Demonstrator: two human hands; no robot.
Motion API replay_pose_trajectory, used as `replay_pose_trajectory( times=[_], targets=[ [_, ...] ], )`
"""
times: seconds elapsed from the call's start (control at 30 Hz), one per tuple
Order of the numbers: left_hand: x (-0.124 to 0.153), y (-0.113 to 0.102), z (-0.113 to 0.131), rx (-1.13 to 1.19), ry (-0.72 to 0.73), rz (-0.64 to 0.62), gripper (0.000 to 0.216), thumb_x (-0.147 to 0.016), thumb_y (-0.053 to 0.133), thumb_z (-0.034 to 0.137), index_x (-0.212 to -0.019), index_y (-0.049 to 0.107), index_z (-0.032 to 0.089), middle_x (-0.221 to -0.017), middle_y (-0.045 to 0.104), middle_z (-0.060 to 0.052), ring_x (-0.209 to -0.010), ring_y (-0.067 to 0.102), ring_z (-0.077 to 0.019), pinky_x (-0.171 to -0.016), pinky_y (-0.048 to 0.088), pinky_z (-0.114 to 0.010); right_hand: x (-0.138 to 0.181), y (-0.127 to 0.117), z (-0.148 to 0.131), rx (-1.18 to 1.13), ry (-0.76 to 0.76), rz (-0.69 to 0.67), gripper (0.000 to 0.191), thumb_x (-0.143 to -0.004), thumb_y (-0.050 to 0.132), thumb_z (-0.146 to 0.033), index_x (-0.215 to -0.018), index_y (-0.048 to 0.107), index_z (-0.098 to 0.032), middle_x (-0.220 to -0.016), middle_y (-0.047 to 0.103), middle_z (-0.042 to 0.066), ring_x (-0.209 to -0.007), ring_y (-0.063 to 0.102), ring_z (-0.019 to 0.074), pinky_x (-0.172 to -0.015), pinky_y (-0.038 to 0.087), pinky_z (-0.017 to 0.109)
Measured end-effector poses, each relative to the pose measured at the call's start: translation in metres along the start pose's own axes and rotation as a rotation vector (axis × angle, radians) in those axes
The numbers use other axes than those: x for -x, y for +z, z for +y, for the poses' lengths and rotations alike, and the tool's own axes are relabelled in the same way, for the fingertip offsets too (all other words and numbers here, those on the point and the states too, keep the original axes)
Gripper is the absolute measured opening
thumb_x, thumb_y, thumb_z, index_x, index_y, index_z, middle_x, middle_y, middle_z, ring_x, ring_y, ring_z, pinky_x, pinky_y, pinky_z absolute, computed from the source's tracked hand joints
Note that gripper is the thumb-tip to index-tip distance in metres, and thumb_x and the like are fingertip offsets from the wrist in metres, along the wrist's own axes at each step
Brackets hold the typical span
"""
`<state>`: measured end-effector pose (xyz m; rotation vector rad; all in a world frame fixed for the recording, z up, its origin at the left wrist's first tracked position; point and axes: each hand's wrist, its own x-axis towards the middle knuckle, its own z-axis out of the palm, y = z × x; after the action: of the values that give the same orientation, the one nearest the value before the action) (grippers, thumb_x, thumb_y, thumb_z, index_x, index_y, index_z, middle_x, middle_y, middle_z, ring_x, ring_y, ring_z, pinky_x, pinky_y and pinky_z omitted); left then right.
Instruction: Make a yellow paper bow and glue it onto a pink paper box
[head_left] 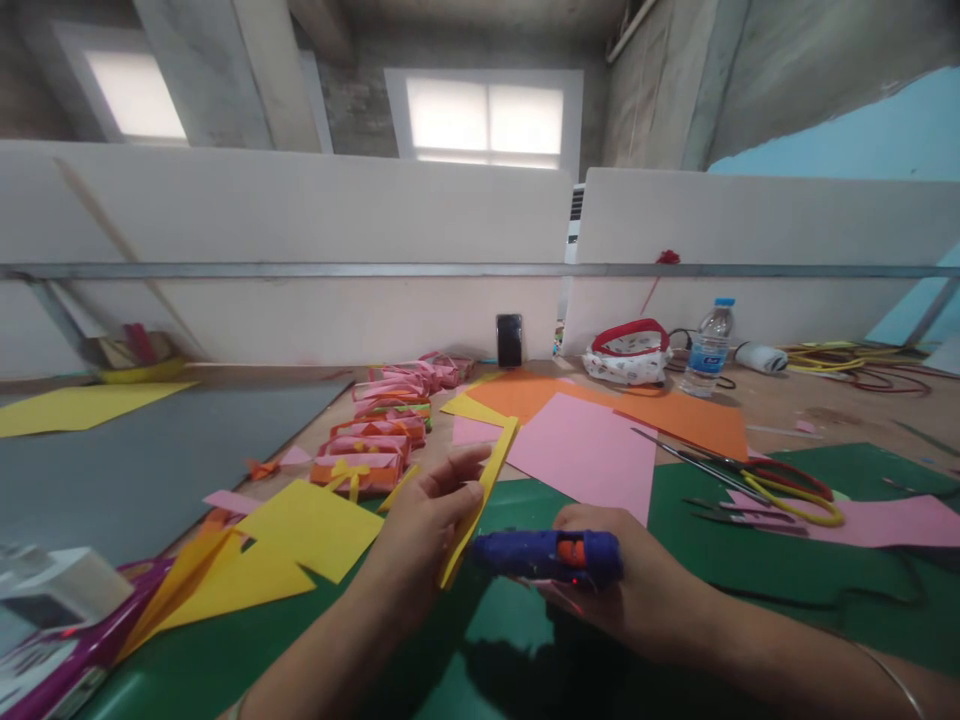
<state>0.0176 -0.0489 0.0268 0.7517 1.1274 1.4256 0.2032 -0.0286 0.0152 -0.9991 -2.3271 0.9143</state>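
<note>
In the middle of the head view, my left hand (435,510) pinches a narrow folded strip of yellow paper (491,480), held up at a slant. My right hand (637,570) is wrapped round a blue hot glue gun (525,555) with an orange part on top and a small red light. The gun's nozzle points left and is close to the lower part of the strip; whether it touches cannot be made out. Both hands are above a green mat (442,650). Beyond the left hand lie cut pieces of yellow paper (315,525).
A row of pink and orange folded paper pieces (360,470) runs back along the left. Pink paper (585,450) and orange paper (690,415) lie ahead. Scissors (787,490), tweezers (742,515), a water bottle (709,350), a pouch (626,365) and a phone (509,340) stand or lie further out.
</note>
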Motion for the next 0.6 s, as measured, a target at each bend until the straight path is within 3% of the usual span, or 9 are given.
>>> replay_pose_trajectory(
  times=[0.17,0.27,0.6],
  targets=[
    [0.0014,0.0024,0.0000,-0.005,0.001,0.025,0.036,-0.067,0.068,0.007,-0.101,0.066,0.019,-0.092,0.070,-0.002,-0.068,0.064,-0.0096,-0.060,0.049,-0.017,0.0007,0.0019,-0.0064,0.050,-0.061,-0.031,0.036,-0.078,0.057,-0.046,-0.059,0.047,-0.017,-0.066,0.054,0.003,-0.055,0.044,0.0110,-0.052,0.034,0.023],
    [0.0020,0.0025,0.0005,0.000,-0.017,0.031,0.036,-0.070,0.064,0.005,-0.103,0.065,0.018,-0.093,0.070,-0.003,-0.070,0.065,-0.0110,-0.062,0.051,-0.019,0.0018,0.0038,-0.0051,0.047,-0.081,-0.038,0.037,-0.078,0.057,-0.046,-0.058,0.047,-0.017,-0.066,0.054,0.003,-0.056,0.044,0.0111,-0.052,0.033,0.023],
    [0.0007,0.0051,0.0035,0.043,-0.098,0.060,0.037,-0.073,0.059,0.003,-0.106,0.062,0.020,-0.084,0.066,-0.002,-0.056,0.063,-0.0096,-0.050,0.050,-0.018,0.0029,0.0037,-0.0031,0.021,-0.089,-0.041,0.034,-0.078,0.058,-0.042,-0.059,0.049,-0.017,-0.067,0.055,0.004,-0.057,0.046,0.0119,-0.053,0.036,0.024]
  ],
)
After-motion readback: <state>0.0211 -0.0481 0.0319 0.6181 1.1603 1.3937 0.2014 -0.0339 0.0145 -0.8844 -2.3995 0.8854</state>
